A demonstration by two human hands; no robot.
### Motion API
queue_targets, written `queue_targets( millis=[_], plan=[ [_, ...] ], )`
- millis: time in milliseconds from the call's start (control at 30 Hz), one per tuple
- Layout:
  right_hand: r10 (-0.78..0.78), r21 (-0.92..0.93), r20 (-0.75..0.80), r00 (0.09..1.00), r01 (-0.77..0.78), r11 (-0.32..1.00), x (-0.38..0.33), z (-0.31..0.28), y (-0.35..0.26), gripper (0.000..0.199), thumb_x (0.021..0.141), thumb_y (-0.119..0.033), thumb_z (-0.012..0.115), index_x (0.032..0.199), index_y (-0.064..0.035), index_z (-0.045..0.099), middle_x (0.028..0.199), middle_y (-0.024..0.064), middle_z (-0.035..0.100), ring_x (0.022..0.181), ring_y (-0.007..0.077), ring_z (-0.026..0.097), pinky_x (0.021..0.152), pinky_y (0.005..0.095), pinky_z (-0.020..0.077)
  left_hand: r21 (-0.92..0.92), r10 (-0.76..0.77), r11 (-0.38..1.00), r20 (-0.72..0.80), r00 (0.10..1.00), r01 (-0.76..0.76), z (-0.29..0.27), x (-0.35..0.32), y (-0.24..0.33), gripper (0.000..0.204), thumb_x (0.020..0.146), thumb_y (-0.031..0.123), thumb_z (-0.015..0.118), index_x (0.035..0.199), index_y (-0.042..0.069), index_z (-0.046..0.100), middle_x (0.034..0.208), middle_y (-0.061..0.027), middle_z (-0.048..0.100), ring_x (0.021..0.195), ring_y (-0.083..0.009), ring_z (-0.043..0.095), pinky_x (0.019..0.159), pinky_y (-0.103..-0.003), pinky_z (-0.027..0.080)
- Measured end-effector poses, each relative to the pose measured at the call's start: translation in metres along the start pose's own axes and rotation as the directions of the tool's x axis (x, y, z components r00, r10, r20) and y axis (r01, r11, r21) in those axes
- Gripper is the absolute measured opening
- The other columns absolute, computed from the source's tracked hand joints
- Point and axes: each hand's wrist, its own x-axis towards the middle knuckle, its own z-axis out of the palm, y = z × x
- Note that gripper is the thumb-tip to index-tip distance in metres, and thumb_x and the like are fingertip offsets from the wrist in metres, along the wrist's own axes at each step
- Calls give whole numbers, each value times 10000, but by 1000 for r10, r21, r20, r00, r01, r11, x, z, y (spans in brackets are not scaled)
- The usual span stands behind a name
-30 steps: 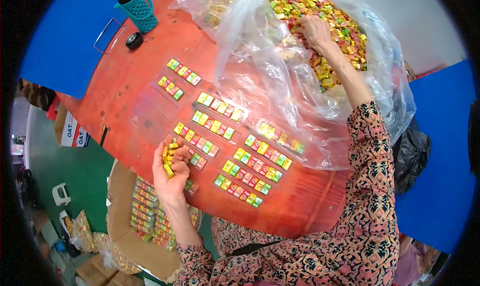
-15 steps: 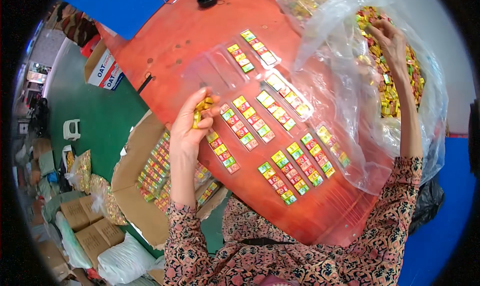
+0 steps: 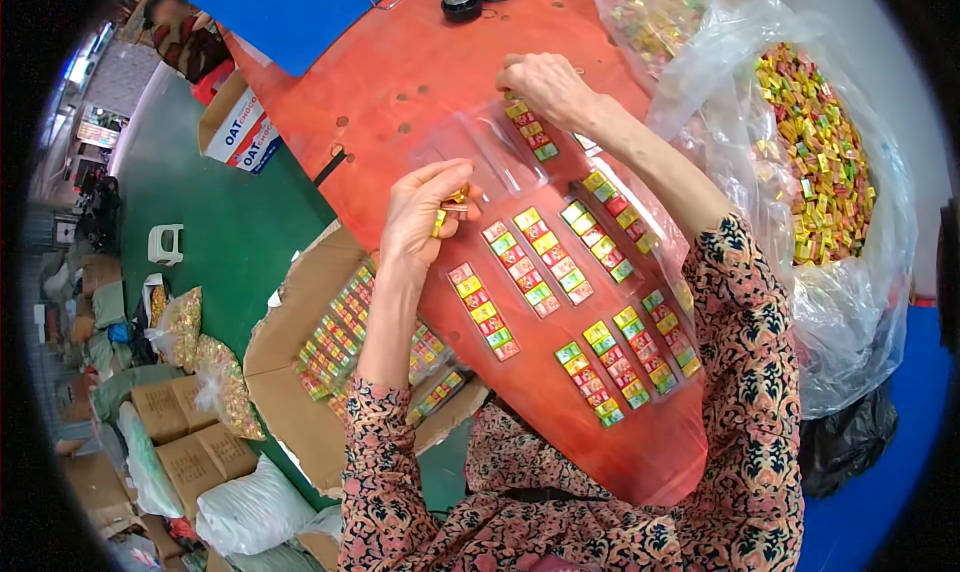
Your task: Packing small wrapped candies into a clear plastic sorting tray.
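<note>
Small foil-wrapped sweets, mostly gold, are gathered in my left hand point(image 3: 428, 212), its fingers curled around them beside the far tray. My right hand point(image 3: 548, 90) reaches across to that see-through plastic tray point(image 3: 480, 157), fingertips bent together at the far end of a filled row point(image 3: 530, 130). Whatever those fingertips hold is hidden. Bare grooves run along the tray's left part. Nearer to me, several more trays hold rows of yellow, red, pink and green sweets point(image 3: 553, 257), and another group of filled rows point(image 3: 590, 382) lies at the near side.
On the right, a large see-through bag point(image 3: 840, 322) is full of loose sweets point(image 3: 820, 162). A cardboard box point(image 3: 285, 372) with filled trays stands at the red table's point(image 3: 380, 82) left edge. A black round object point(image 3: 461, 7) sits at the back; sacks and cartons point(image 3: 215, 462) lie lower left.
My right hand has come from the bag of sweets leftward to the far tray. My left hand stays near the tray, still holding sweets. The whole view has shifted slightly.
</note>
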Motion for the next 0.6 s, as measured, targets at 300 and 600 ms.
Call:
queue_targets(
  millis=[300,600],
  plan=[
    [2,161,-81,997,11,987,-2,20,6,95,718,-89,544,779,-32,589,807,126,583,737,316,572,613,391,448,-148,-43,988,17,999,45,-7,-8,-8,198,768,160,615,882,3,579,667,-89,592,476,-110,551,297,-152,272],
    [248,474,-125,961,-162,865,-11,36,13,119,697,-85,601,788,-9,599,761,130,594,734,276,579,649,346,447,-169,-70,983,46,996,77,1,-5,-18,210,770,167,614,884,-5,576,674,-95,589,484,-124,558,296,-150,286]
  ],
)
